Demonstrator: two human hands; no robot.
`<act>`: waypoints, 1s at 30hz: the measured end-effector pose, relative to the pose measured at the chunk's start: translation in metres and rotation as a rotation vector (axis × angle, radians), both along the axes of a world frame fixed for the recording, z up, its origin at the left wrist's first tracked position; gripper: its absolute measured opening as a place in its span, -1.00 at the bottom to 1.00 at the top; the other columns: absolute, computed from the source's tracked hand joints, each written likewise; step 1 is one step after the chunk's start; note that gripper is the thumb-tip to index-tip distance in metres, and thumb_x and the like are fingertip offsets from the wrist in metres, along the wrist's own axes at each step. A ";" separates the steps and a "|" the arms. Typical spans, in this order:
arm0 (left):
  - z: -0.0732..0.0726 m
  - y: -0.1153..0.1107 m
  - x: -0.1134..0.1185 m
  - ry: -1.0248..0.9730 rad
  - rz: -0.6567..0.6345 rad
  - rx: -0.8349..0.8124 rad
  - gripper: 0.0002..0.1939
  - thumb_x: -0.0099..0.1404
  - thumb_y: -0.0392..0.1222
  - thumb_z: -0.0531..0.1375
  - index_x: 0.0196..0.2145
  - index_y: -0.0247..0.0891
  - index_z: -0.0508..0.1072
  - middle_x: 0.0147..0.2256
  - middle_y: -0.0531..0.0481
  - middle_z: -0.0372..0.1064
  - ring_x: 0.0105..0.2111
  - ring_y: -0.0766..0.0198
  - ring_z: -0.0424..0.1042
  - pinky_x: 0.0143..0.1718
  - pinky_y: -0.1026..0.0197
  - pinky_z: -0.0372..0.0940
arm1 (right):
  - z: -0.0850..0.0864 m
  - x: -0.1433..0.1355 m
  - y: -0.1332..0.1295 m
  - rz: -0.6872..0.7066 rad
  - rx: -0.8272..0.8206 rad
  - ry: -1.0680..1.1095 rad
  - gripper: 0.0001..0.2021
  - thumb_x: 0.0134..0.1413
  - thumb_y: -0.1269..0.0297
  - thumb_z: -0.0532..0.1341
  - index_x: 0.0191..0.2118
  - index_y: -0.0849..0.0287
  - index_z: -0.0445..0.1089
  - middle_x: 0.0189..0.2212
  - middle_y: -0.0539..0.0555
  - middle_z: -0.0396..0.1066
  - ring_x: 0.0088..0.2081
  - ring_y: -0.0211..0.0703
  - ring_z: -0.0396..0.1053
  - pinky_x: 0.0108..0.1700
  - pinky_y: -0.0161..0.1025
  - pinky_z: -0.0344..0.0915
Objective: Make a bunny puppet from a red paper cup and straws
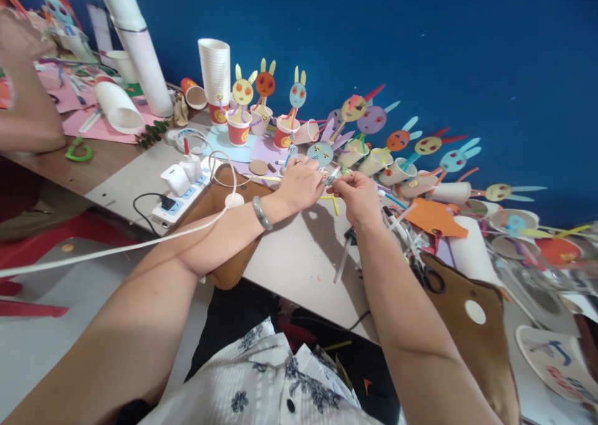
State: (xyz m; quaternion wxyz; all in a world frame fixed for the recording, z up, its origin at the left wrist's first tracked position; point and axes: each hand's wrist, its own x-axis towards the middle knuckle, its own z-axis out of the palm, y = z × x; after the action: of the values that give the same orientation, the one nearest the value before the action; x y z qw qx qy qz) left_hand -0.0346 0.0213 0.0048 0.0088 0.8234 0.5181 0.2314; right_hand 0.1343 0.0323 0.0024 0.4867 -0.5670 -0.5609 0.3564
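Deep-blue wall [374, 26] behind a pale grey desk [289, 257] lined with white and red paper-cup figures [238, 132] with long-eared, round paper heads; two bare hands meet near its middle.
The right hand [359, 194] has its thumb and index finger pinched together on a small, pale, glinting piece [331, 179], which sits between the two hands; the piece is too blurred to identify. The left hand [301, 183], below a grey-green bangle [262, 213], is curled close beside it, its fingertips turned away, so I cannot tell whether they grip it. Just behind is a light-blue round paper head [320, 154] with lilac ears; a bent yellow strip [336, 205] lies below the hands.
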 end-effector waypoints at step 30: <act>0.009 -0.006 -0.001 0.014 0.016 -0.049 -0.61 0.57 -0.10 0.04 -0.25 -0.27 0.62 -0.14 -0.22 0.50 -0.02 -0.08 0.43 0.09 -0.14 0.19 | -0.010 -0.011 -0.002 -0.055 0.059 0.130 -0.69 -0.14 0.25 0.42 -0.39 0.01 0.24 -0.57 -0.14 0.40 -0.43 -0.17 0.56 -0.21 -0.17 0.54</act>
State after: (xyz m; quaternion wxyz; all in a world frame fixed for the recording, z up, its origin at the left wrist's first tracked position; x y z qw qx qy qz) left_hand -0.0353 0.0151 0.0136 0.0233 0.8204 0.5301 0.2129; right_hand 0.1233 0.0304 -0.0074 0.5483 -0.5434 -0.5226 0.3621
